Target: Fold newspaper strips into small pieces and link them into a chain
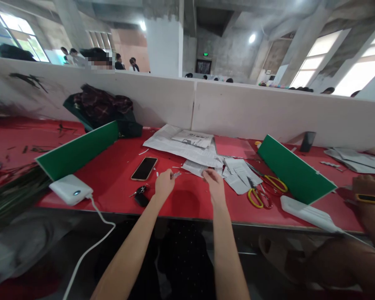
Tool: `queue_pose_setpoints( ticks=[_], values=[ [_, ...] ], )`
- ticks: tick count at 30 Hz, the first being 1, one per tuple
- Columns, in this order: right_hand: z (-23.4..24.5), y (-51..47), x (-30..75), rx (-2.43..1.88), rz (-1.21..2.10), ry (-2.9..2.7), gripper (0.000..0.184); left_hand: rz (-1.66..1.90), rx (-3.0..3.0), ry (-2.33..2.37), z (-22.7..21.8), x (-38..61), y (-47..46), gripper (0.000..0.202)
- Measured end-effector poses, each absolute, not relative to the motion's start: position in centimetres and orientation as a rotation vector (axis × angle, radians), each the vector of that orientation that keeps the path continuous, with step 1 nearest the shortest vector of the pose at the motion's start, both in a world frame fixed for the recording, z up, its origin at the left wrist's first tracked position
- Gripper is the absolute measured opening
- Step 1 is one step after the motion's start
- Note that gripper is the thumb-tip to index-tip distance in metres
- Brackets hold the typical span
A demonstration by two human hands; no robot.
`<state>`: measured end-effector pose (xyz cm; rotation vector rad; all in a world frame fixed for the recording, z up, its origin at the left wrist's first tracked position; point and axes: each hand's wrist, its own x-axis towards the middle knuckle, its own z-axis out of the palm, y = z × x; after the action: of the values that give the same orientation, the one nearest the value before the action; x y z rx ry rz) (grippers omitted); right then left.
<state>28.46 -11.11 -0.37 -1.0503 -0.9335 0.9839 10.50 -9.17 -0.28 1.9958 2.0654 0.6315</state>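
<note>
My left hand (164, 184) is closed in a pinch over the red table, with a small greyish strip of paper (176, 175) sticking out from its fingertips. Across from it, my right hand (213, 180) has its thumb and fingers drawn together beside the loose newspaper pieces (239, 173). Whatever may be between those fingers is too small to make out. Larger newspaper sheets (165, 141) lie behind both hands. To the right of my right hand rest yellow-handled scissors (255, 199).
A phone (144, 168), keys (140, 190) and a white power bank (70, 189) with a cable lie at left. Green dividers (81, 150) stand on the red table (112, 200). At far right is another person's arm (370, 208) beside a white device (309, 213).
</note>
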Motion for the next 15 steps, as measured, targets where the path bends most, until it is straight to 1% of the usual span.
queue_pose_setpoints(
  ticks=[3, 5, 7, 10, 13, 15],
  values=[
    [2.1, -10.4, 26.2, -0.941, 0.869, -0.797, 0.024, 1.157, 1.609, 1.578, 1.7, 11.0, -9.5, 0.023],
    [3.1, -11.4, 25.4, -0.873, 0.881, -0.831, 0.02, 1.277, 1.394, 1.27, 3.7, 11.5, -10.6, 0.026],
    [3.7, -13.1, 25.3, -0.78, 0.949, -0.933, 0.015, 1.293, 1.297, 1.064, 5.7, 11.9, -12.1, 0.027],
    [4.5, -16.0, 25.9, -0.748, 1.021, -1.109, 0.009, 1.212, 1.237, 0.945, 8.0, 12.2, -14.4, 0.025],
    [5.8, -18.5, 26.6, -0.783, 0.949, -1.22, 0.009, 1.113, 1.116, 0.799, 8.8, 12.5, -16.1, 0.027],
    [6.9, -19.9, 26.8, -0.799, 0.832, -1.296, 0.01, 1.002, 1.017, 0.634, 8.5, 12.7, -16.6, 0.024]
  ],
)
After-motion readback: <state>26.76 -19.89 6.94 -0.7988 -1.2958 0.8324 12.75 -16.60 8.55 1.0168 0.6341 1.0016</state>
